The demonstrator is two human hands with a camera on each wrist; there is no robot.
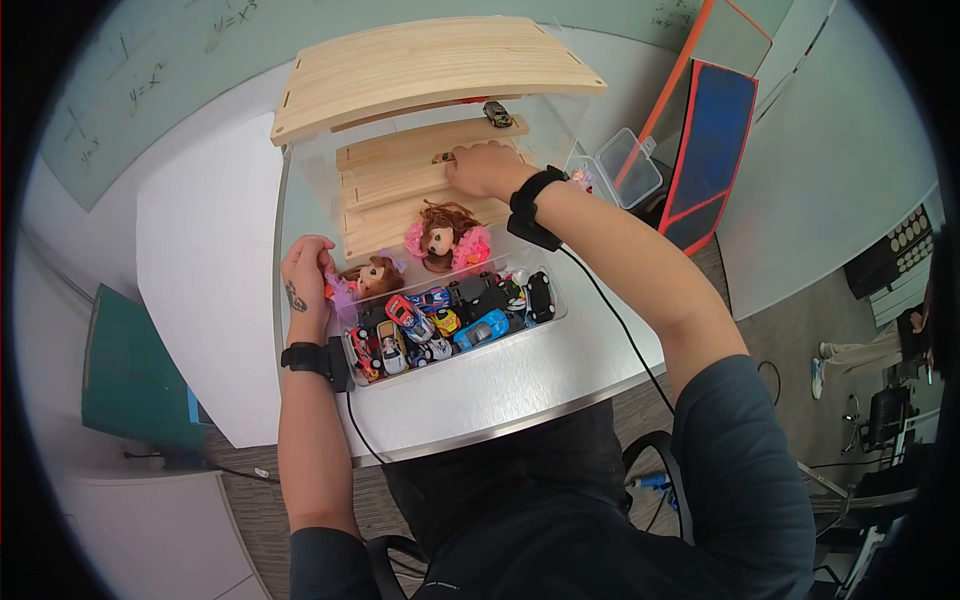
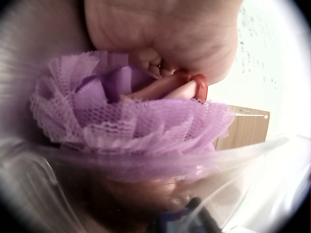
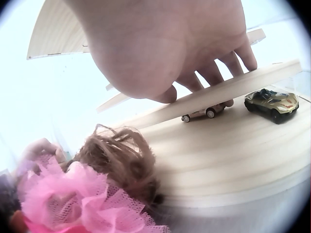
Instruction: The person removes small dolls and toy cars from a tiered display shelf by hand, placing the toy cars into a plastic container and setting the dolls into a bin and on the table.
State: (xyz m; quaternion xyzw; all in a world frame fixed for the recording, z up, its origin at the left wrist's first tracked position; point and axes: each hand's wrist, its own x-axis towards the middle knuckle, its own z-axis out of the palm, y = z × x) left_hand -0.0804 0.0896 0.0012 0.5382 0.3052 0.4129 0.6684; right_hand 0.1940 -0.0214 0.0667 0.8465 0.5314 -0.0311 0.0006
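In the head view my right hand (image 1: pixel 487 170) pinches a small toy car (image 1: pixel 442 158) over the wooden steps (image 1: pixel 385 185). The right wrist view shows that car (image 3: pixel 201 113) partly behind a board edge, a fingertip at its end; a gold car (image 3: pixel 273 104) stands to its right. My left hand (image 1: pixel 308 268) holds the legs end of a doll in purple (image 1: pixel 372 278), at the left end of a clear bin (image 1: pixel 455 357) filled with toy cars. In the left wrist view, the doll's purple netting (image 2: pixel 141 121) covers part of the curled fingers.
A doll in pink (image 1: pixel 445 238) lies between the bin and the steps. Above the steps spans a wide wooden top board (image 1: pixel 435 70), with a dark car (image 1: pixel 497 114) below its right side. An open clear box (image 1: pixel 628 168) stands to the right.
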